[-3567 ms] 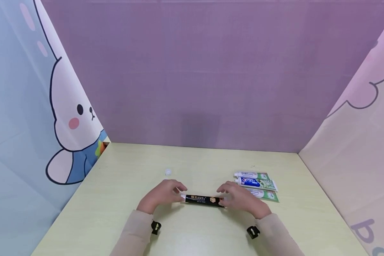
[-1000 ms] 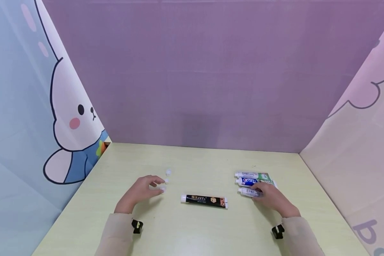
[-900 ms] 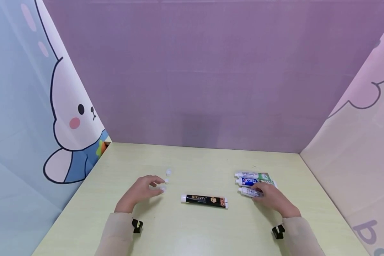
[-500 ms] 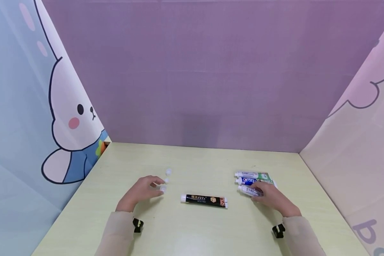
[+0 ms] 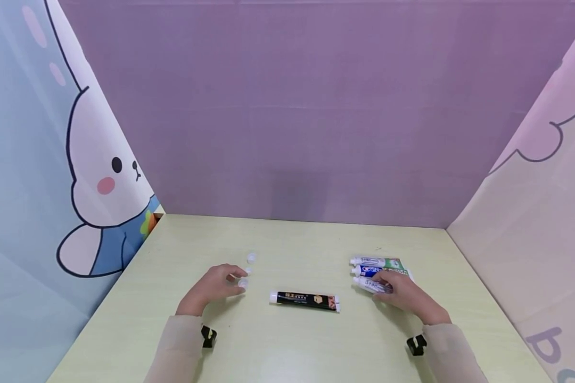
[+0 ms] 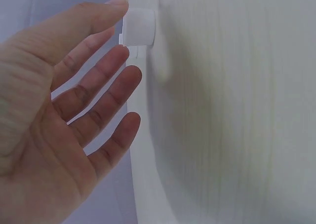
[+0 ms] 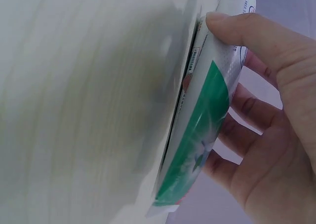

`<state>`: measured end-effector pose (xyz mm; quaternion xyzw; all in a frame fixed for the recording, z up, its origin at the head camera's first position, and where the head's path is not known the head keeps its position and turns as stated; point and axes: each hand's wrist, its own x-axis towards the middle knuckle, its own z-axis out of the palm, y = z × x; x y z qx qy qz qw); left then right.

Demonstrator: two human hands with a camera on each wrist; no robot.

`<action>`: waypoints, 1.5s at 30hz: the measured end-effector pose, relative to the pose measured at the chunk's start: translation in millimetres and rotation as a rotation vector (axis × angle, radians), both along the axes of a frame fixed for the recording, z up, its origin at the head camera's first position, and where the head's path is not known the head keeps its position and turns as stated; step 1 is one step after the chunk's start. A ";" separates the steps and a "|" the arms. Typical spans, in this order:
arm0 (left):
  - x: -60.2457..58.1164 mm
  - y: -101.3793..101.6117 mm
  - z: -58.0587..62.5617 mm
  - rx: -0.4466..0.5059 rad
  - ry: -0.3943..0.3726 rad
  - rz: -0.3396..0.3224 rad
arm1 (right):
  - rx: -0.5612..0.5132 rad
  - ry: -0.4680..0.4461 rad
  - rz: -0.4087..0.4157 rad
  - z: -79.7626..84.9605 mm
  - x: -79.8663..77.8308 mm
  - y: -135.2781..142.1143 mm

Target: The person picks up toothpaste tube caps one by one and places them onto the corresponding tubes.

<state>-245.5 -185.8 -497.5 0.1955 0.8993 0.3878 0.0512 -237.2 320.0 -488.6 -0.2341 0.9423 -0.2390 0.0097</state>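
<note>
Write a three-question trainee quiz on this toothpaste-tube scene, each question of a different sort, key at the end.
1. True or false: the black tube lies between the two hands, touched by neither.
2. How many small white caps sit by the left hand?
3. The right hand grips: A) the black tube B) the nearest green-and-white tube C) a cap.

Key: 1 true; 2 three; 3 B.
</note>
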 end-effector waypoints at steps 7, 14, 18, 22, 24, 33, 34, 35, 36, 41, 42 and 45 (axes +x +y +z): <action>-1.7 3.6 -1.4 -0.012 -0.026 0.024 | -0.018 -0.017 0.000 0.5 -0.1 -1.0; -2.8 6.0 -1.2 -0.051 -0.027 0.035 | -0.051 -0.043 0.007 1.1 0.5 -3.7; -2.3 6.9 1.4 -0.068 -0.028 0.041 | -0.056 -0.050 0.017 5.4 2.3 -6.4; -1.7 8.1 2.7 -0.072 -0.043 0.063 | -0.059 -0.054 0.020 9.0 4.2 -8.9; -0.7 8.5 3.8 -0.071 -0.058 0.074 | -0.056 -0.057 0.019 10.8 5.2 -10.4; 2.3 7.7 8.9 -0.052 -0.069 0.074 | -0.043 -0.037 0.016 19.1 10.0 -15.7; 2.5 7.7 9.7 -0.048 -0.064 0.072 | -0.045 -0.034 0.019 19.4 10.1 -16.3; 2.5 7.8 10.1 -0.047 -0.064 0.072 | -0.044 -0.029 0.021 19.7 10.0 -16.8; 2.5 8.0 10.5 -0.046 -0.064 0.075 | -0.045 -0.027 0.023 19.9 9.9 -17.2; 4.2 9.6 16.0 -0.028 -0.087 0.091 | -0.052 -0.021 0.034 20.2 9.7 -19.6; 4.5 9.6 16.9 -0.029 -0.085 0.091 | -0.055 -0.019 0.036 20.2 9.8 -20.0; 5.5 10.2 19.6 -0.029 -0.077 0.090 | -0.061 -0.002 0.046 20.0 10.1 -21.1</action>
